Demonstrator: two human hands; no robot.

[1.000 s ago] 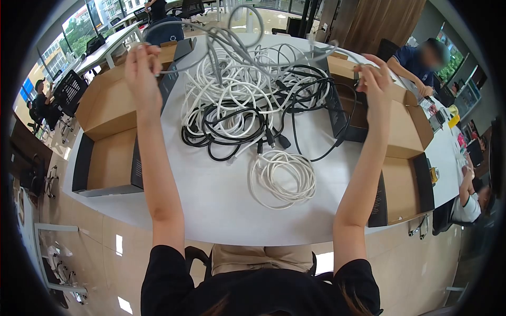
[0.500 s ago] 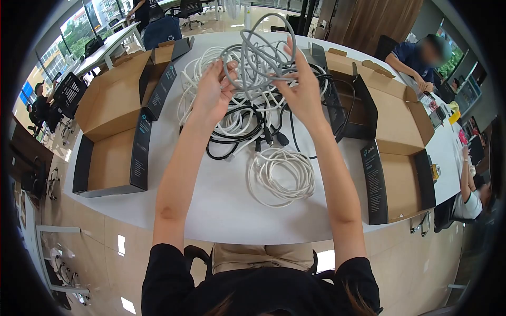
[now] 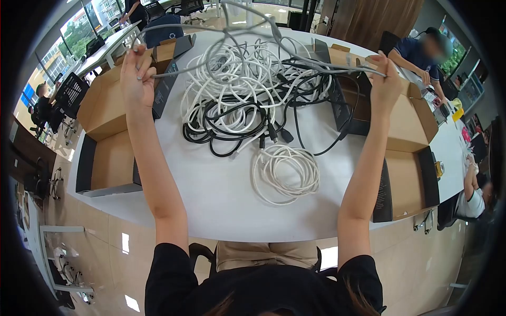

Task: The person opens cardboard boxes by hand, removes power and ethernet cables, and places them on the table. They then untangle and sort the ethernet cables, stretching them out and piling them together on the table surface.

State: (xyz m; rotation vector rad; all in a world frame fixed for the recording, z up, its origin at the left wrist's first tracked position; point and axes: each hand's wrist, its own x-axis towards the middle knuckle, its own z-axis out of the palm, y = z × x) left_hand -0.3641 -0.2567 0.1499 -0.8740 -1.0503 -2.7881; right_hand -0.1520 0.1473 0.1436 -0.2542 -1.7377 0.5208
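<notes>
A grey cable [image 3: 226, 32] hangs in loose, tangled loops between my two raised hands, above the table. My left hand [image 3: 138, 79] is closed on its strands at the left. At the right, my right hand [image 3: 383, 79] pinches the other side of it. Beneath lies a large heap of white cables [image 3: 232, 79], with black cables [image 3: 232, 124] mixed in along its front and right. Nearer to me, a coiled white cable [image 3: 290, 171] rests apart from the heap.
Open cardboard boxes stand on the white table [image 3: 237, 210]: one at the left [image 3: 113, 166], one at the right [image 3: 406, 181], and a black one [image 3: 358, 102] beside the heap. A person [image 3: 421, 52] sits at the back right; another [image 3: 472, 197] is at the far right.
My hands have moved wide apart, left and right, from above the heap. The grey cable's bundle has been stretched out between them.
</notes>
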